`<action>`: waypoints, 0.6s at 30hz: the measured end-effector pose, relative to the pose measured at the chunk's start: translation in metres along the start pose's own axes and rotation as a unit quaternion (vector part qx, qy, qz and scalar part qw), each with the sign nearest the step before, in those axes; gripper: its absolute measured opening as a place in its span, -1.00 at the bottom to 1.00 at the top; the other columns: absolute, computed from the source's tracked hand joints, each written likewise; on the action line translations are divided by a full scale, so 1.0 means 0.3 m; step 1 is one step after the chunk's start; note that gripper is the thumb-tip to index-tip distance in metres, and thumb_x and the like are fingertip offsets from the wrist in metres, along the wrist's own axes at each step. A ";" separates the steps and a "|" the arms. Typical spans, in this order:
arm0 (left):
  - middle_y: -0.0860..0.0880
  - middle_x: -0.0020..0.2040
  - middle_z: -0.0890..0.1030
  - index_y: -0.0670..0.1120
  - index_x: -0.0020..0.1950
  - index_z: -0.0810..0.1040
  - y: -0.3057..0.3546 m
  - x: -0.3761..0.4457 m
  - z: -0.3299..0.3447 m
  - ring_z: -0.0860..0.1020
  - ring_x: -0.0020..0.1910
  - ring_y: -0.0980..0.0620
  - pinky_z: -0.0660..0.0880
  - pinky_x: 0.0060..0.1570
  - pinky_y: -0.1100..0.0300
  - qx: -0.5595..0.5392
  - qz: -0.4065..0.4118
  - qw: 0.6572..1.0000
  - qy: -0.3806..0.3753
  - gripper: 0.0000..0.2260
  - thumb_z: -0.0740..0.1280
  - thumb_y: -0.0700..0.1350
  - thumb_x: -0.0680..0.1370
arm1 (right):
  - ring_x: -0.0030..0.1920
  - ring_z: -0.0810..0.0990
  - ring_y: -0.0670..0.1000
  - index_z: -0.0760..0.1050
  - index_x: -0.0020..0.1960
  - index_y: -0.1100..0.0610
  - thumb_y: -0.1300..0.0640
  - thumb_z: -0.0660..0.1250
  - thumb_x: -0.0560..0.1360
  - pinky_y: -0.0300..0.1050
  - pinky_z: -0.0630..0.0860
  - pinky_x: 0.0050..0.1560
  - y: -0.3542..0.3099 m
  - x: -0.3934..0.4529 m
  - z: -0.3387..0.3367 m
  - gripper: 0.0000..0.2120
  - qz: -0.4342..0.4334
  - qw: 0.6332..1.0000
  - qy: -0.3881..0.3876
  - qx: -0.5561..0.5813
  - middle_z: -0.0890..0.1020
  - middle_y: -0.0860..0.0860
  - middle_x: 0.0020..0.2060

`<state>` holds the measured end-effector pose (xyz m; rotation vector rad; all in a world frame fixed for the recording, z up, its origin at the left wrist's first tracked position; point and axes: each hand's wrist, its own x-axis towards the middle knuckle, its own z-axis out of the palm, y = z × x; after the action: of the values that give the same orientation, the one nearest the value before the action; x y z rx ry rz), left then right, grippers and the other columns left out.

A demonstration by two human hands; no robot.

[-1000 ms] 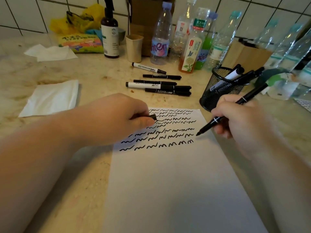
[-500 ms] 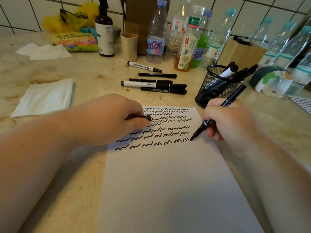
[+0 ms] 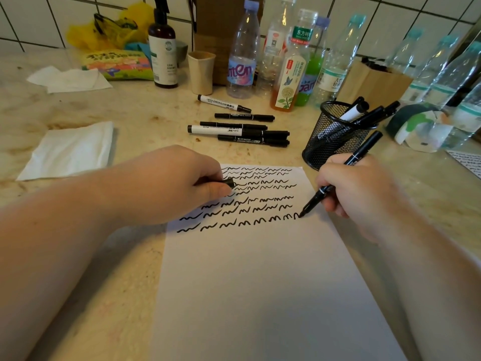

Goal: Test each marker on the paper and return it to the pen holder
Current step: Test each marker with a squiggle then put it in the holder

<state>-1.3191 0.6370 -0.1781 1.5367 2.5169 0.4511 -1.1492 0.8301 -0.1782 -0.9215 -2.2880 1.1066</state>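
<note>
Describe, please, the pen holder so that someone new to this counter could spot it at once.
Start at the white paper on the counter and look just past its far right corner. There stands the pen holder, a round black wire-mesh cup with several markers leaning out; unlike the clear bottles behind, it is dark and see-through mesh.

Beige marbled countertop [image 3: 145, 108] with brownish stains, white square-tiled wall [image 3: 31, 19] with dark grout from 10 to 2 o'clock, soft dim light, brown cardboard box [image 3: 216, 27] against the wall at 12 o'clock
</note>
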 end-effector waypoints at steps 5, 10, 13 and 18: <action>0.12 -0.34 0.57 0.17 -0.09 0.56 0.003 -0.001 0.000 0.50 -0.31 0.18 0.32 -0.36 0.25 -0.012 -0.009 1.000 -0.002 -0.80 0.23 0.22 0.53 | -0.61 0.37 -0.08 0.42 -0.47 0.09 0.17 0.29 0.37 -0.09 0.32 -0.36 0.001 -0.001 -0.004 -0.76 0.009 1.000 0.009 0.002 0.48 0.02 -0.61; 0.14 -0.34 0.56 0.19 -0.11 0.55 0.008 -0.003 -0.003 0.50 -0.31 0.19 0.30 -0.37 0.26 -0.012 -0.010 1.000 -0.003 -0.82 0.23 0.22 0.54 | -0.55 0.39 -0.04 0.45 -0.39 0.15 0.13 0.29 0.36 -0.04 0.35 -0.29 0.004 0.003 -0.005 -0.83 0.023 0.999 0.022 0.003 0.49 0.00 -0.61; 0.12 -0.33 0.56 0.20 -0.14 0.52 0.011 -0.004 -0.005 0.50 -0.29 0.18 0.32 -0.35 0.24 -0.014 -0.012 1.000 -0.007 -0.83 0.23 0.22 0.53 | -0.55 0.37 -0.01 0.42 -0.33 0.24 0.13 0.28 0.32 -0.04 0.31 -0.31 0.007 0.004 -0.007 -0.83 0.028 0.999 0.023 -0.003 0.47 0.02 -0.62; 0.11 -0.31 0.57 0.17 -0.09 0.55 0.010 -0.007 -0.006 0.51 -0.28 0.17 0.37 -0.33 0.23 -0.014 -0.010 1.000 -0.007 -0.81 0.22 0.22 0.53 | -0.52 0.37 0.02 0.42 -0.33 0.28 0.14 0.27 0.28 -0.08 0.27 -0.37 0.008 0.007 -0.010 -0.82 0.021 0.998 0.051 0.039 0.43 0.03 -0.62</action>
<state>-1.3160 0.6362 -0.1754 1.4983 2.5016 0.4692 -1.1480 0.8341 -0.1782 -0.9773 -2.1381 1.1312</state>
